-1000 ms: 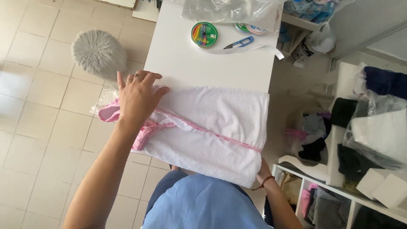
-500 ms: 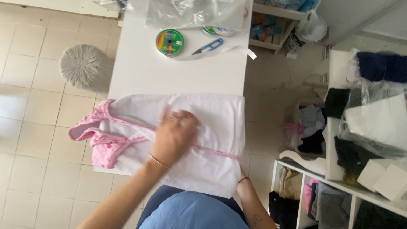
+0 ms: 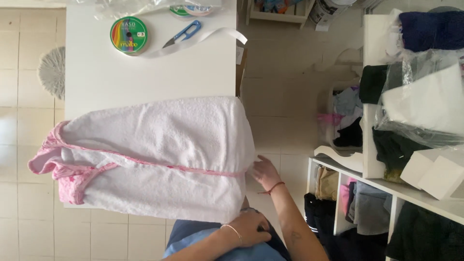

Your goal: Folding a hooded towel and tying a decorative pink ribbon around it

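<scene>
On the tabletop (image 3: 145,77): one folded white towel garment with pink trim (image 3: 154,154), one round ribbon spool (image 3: 128,35) beyond it, one blue thread snip (image 3: 182,35) just beside that spool, and one loose white ribbon strip (image 3: 212,36). Two hands at the towel's near-right corner: one right hand (image 3: 265,173), one left hand (image 3: 249,228), one bracelet on each wrist. Beyond the towel's left edge, on the floor: one grey round pouf (image 3: 52,72).

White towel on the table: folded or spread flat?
Folded. The white towel lies doubled over on the white table, its pink trim running through the middle, one end overhanging by the right hand.
</scene>
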